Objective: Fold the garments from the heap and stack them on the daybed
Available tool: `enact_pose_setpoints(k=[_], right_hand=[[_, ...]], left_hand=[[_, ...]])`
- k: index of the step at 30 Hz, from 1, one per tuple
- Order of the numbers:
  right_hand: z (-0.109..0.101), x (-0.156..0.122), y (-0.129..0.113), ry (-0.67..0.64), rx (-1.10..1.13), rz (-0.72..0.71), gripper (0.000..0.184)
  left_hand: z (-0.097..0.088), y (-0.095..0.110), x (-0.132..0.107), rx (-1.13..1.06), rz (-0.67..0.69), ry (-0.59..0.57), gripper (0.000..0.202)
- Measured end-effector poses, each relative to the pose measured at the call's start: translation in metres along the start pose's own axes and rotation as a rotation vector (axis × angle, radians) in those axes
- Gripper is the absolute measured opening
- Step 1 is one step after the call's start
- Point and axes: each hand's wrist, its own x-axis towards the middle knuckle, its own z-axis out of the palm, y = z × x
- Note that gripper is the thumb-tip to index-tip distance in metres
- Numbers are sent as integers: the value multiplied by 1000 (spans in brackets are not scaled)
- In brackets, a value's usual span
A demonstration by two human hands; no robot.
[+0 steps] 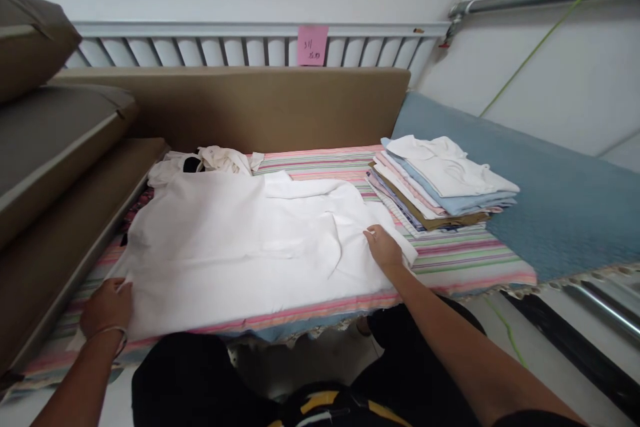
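A white shirt (210,233) lies spread sideways across the striped cloth (320,161), its hem to the left and its shoulder part to the right. One sleeve lies along its far edge. My left hand (106,310), with a bracelet at the wrist, pinches the shirt's near left corner. At the right end, my right hand (384,248) grips the fabric near the shoulder between thumb and fingers. Beyond that hand stands a stack of folded clothes (425,203) in several colours, topped by a folded white garment (450,170).
Crumpled cream and white cloths (225,159) lie at the far left. Large brown padded boards (60,140) are piled on the left, and another brown board (270,107) stands along the back. A pink note (313,45) hangs on the white slatted rail (185,30). Blue padding (520,180) lies at right.
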Motion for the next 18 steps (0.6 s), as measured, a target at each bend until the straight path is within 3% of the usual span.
enact_pose_setpoints(k=[2, 4, 6, 8, 9, 11, 12, 14, 18], right_hand=[[-4, -17, -4, 130, 36, -62, 33], [-2, -48, -14, 267, 99, -218, 37], [7, -86, -32, 283, 166, -383, 38], [19, -118, -51, 189, 164, -515, 39], [24, -129, -58, 143, 149, -540, 41], [31, -138, -59, 85, 100, -539, 46], [32, -135, -52, 80, 67, -520, 48], [31, -122, -27, 91, -10, -495, 52], [27, -91, 34, 132, -138, -493, 52]], left_hand=[[-3, 21, -23, -37, 47, 231, 50], [3, 56, -66, -175, 275, 430, 53], [17, 100, -127, -346, 633, 392, 50], [35, 140, -192, -411, 916, 277, 47], [44, 156, -221, -372, 1025, 213, 47], [60, 173, -257, -298, 1037, 170, 51], [67, 174, -261, -261, 1006, 168, 54], [75, 164, -245, -201, 910, 185, 60], [69, 120, -163, -70, 681, 188, 67]])
